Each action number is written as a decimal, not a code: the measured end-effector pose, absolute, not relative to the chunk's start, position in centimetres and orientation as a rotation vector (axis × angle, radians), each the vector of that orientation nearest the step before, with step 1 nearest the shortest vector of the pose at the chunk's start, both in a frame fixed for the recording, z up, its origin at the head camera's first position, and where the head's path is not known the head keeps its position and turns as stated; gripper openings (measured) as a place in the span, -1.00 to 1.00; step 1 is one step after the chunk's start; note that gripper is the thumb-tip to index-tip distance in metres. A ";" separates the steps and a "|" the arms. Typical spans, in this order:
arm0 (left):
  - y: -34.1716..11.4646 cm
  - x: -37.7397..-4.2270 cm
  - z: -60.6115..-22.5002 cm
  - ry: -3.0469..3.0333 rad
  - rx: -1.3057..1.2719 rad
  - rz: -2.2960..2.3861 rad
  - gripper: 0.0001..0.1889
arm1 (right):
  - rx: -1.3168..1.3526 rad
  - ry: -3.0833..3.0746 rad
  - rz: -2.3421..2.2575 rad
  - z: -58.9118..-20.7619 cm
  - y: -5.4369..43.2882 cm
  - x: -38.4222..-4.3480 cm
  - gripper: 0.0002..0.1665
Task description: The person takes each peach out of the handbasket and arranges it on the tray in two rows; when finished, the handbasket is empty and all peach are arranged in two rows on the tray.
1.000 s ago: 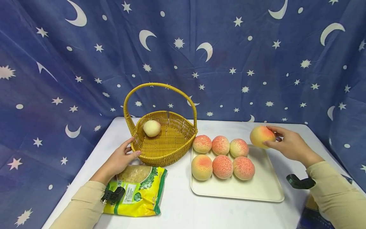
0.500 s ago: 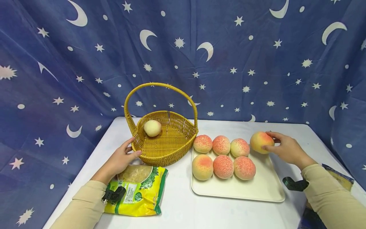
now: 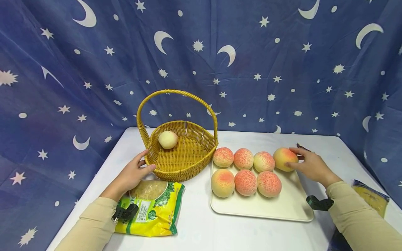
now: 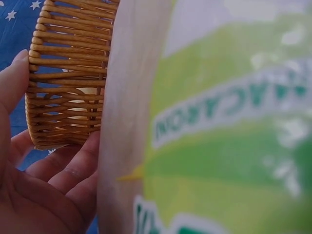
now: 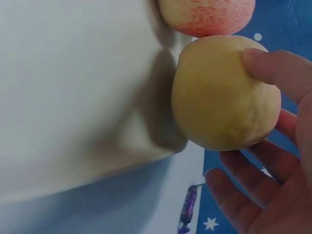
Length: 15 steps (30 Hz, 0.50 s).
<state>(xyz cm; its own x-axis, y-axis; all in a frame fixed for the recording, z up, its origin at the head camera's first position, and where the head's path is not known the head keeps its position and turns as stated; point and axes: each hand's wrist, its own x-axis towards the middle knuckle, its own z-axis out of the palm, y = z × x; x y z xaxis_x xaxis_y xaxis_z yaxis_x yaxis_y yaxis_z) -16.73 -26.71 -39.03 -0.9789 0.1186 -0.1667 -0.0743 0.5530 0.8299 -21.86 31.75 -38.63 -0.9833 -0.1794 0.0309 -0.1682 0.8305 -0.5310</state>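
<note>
My right hand [image 3: 314,169] holds a yellow-and-red peach [image 3: 284,159] at the back right corner of a cream tray [image 3: 260,208]. In the right wrist view, the thumb lies on one side of this peach [image 5: 219,97] and the fingers on the other. Several more peaches stand in two rows on the tray, among them a speckled red one [image 3: 269,184]. At the left, my left hand [image 3: 132,176] grips the side of a golden wicker basket [image 3: 180,174], its thumb at the rim. Inside the basket lies one pale peach [image 3: 168,139].
A yellow-green plastic bag [image 3: 157,212] lies in front of the basket, partly under the left forearm. Another bag [image 3: 370,198] sits by the right sleeve. A small purple item [image 5: 187,207] is near the tray edge. A blue starry curtain [image 3: 201,69] hangs behind.
My right hand has lowered the peach and brought it slightly left, beside the back row on the tray. The left hand and basket stay put.
</note>
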 end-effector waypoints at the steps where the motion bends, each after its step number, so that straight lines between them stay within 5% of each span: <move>1: -26.7 -16.8 -39.0 2.582 0.038 1.396 -0.10 | -0.285 2.986 -0.855 -38.7 31.8 -21.8 -0.10; 15: -26.6 -16.7 -38.9 2.567 0.042 1.416 -0.12 | -0.274 2.946 -0.885 -39.3 31.8 -21.2 -0.10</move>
<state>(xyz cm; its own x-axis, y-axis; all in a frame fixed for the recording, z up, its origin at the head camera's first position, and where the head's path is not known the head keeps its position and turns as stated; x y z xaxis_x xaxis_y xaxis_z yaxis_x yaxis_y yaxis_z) -16.69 -26.64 -38.90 -0.9776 0.1253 -0.1689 -0.0761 0.5381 0.8395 -21.20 31.84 -39.26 -0.9829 -0.1841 0.0001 -0.1537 0.8203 -0.5509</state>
